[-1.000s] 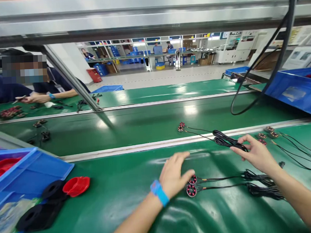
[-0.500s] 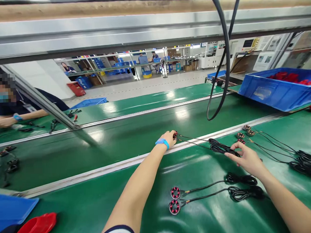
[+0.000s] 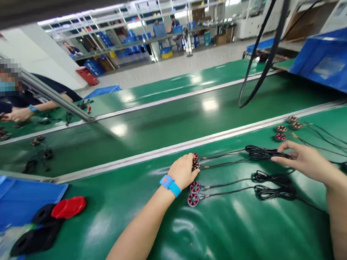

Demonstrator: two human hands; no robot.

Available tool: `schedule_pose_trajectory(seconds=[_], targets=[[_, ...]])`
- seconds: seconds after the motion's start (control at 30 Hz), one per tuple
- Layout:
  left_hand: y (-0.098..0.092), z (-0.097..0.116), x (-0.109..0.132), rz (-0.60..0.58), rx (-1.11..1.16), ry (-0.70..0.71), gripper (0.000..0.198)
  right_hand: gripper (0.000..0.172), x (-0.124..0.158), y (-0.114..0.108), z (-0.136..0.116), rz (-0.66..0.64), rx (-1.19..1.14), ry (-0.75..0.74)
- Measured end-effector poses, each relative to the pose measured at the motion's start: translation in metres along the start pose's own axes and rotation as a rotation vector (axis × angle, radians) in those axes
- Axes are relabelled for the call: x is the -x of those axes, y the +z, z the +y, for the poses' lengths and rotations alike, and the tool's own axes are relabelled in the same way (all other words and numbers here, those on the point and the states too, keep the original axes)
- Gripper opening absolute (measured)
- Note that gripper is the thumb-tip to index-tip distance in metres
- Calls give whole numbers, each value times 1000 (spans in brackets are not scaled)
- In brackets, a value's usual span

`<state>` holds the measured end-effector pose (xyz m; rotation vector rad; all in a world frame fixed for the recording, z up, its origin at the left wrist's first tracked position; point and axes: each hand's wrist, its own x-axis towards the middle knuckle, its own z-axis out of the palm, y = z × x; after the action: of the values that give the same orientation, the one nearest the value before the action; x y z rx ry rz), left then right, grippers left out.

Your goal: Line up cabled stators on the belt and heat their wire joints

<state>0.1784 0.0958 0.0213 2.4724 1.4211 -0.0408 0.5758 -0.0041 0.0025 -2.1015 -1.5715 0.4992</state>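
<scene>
Black cables (image 3: 259,152) crosswise, discs (image 3: 195,166) leftward

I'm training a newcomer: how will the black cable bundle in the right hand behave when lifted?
The cable bundle probably flexes, being looped, thin cable. Its slender leads may sag, and would likely tug the attached stators.

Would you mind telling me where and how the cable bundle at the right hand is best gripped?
I'd pinch the cable bundle across its right end, coming from the right: its folds run lengthwise, so a pinch should gather them, while thin cables leave its left end for the rings.
</scene>
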Motion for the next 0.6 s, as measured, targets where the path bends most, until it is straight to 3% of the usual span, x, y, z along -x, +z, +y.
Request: schedule_pose_trajectory(seconds=[0.13,0.23,0.3,0.4,0.6], targets=[[8,1,28,-45,21,-57,45,58,-7,8,18,-151,113,-88],[5,-4,37,43,30,7,48,55,-10,10,17,-137,122,-93],[4,-8,41,89,62,104,36,52,-9,11,7,-88,91,-70],[5,-14,41,63,104,233,15,50,-10,15,-8,-57,43,-63],[6,-13,42,47,91,227,16,46,-11,19,-4,-192,79,-188]])
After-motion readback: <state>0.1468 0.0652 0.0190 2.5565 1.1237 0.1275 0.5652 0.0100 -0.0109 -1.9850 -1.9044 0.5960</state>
